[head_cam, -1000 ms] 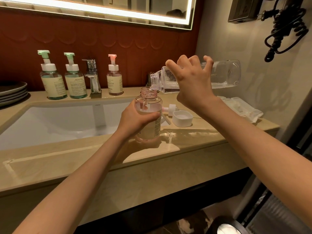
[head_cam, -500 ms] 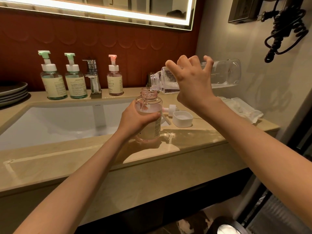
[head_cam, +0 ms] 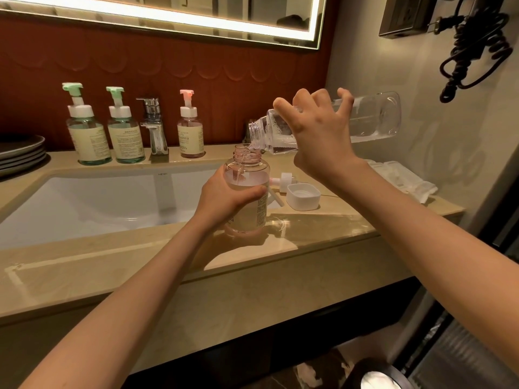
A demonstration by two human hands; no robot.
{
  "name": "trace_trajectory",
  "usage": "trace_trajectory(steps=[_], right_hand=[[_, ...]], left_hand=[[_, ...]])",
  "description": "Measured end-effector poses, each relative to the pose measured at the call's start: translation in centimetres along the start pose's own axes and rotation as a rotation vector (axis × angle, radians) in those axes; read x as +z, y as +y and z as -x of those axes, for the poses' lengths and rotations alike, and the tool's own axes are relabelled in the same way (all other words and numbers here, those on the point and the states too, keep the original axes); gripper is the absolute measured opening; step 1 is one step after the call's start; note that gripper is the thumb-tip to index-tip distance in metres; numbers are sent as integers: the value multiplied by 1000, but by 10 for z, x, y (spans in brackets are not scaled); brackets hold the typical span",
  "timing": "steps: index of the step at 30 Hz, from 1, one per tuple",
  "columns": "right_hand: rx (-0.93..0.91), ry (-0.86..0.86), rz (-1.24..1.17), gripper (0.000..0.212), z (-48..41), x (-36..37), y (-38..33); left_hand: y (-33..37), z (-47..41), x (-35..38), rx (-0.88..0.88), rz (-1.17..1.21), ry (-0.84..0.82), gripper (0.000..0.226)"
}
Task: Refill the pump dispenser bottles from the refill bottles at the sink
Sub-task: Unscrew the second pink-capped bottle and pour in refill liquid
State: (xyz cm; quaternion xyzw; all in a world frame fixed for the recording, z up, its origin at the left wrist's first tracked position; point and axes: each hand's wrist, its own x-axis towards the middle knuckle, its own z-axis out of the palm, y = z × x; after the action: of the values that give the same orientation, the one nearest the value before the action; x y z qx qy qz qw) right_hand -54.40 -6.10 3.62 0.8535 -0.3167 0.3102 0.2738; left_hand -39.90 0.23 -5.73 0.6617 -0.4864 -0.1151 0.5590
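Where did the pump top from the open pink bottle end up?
The white pump top lies on its side on the beige counter, right of the sink, between the pink bottle and a white square cap.

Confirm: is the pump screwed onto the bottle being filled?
No: the pink bottle has an open neck, and its pump lies on the counter.

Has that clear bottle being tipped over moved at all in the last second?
No. The clear refill bottle keeps its place and tilt against the mirror's corner, mouth over the pink bottle.
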Motion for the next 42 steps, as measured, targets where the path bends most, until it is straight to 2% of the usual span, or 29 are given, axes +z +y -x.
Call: trace_trajectory(steps=[12,19,25,33,42], right_hand=[[-10,-2,8,69,0,-2,-1],[-10,0,17,69,-1,-1,-1],[-13,-8,14,69,-1,-2,-1],[-22,0,21,67,-1,-3,-1],[-31,3,25,66,-2,-4,-1]], left_hand=[[0,0,0,-8,1,0,91],[-2,-3,0,-5,-8,7,85],[-2,-2,0,-10,-12,3,92],[-4,-4,1,0,-14,17,77],[-4,-5,1,4,-29,13,79]])
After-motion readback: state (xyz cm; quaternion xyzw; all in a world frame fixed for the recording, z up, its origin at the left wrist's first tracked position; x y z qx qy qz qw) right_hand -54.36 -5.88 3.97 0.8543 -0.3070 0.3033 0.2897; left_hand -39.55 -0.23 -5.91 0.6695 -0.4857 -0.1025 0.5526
